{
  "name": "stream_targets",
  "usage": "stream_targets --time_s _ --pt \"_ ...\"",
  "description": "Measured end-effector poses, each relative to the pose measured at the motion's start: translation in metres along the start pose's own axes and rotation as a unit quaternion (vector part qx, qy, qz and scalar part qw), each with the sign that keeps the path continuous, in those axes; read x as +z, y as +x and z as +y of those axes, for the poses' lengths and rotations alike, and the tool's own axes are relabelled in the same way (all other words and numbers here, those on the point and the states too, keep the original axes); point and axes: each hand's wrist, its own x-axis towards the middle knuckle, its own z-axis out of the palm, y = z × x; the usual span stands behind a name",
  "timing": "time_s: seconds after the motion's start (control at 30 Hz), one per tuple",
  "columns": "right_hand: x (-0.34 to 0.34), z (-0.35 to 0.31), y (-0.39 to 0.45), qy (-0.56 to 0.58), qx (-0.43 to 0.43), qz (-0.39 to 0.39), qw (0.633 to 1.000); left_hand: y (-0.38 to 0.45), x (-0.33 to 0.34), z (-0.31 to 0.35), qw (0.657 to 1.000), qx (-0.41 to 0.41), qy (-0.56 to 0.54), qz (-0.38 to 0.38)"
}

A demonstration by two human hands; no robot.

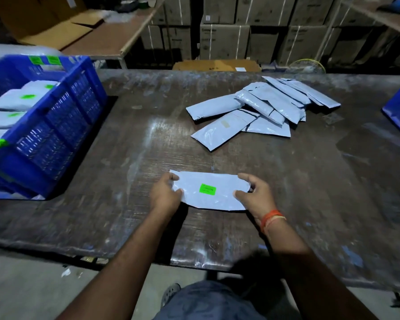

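Head view; flat, glossy mailer (pixel 217 200) between left hand (pixel 165 192), right hand (pixel 255 196)

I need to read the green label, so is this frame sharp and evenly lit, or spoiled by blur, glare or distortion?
Head view: dim overall, with glare patches on the table; the blue crate at left is smeared and bent by the wide lens; the green label on the package is bright, but its print too soft to read.

Both forearms are bare, a band (pixel 272 218) of orange and pale threads circles the wrist behind the right hand (pixel 252 196), mottled blue-grey cloth (pixel 208 301) covers the lap, and one foot wears a grey clog (pixel 170 292) with holes.
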Motion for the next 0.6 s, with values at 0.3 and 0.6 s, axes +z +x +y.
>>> stream_targets --time_s 0.3,0.6 --pt "-0.007 -0.022 -0.003 0.139 -0.044 -0.133 0.98 -0.029 -0.05 -0.007 0.922 -0.076 -0.354 -0.141" --pt "0.052 -0.092 -0.021 0.125 -0.101 -0.161 0.974 -0.01 -0.147 -0.016 0.918 -0.007 -0.385 -0.096"
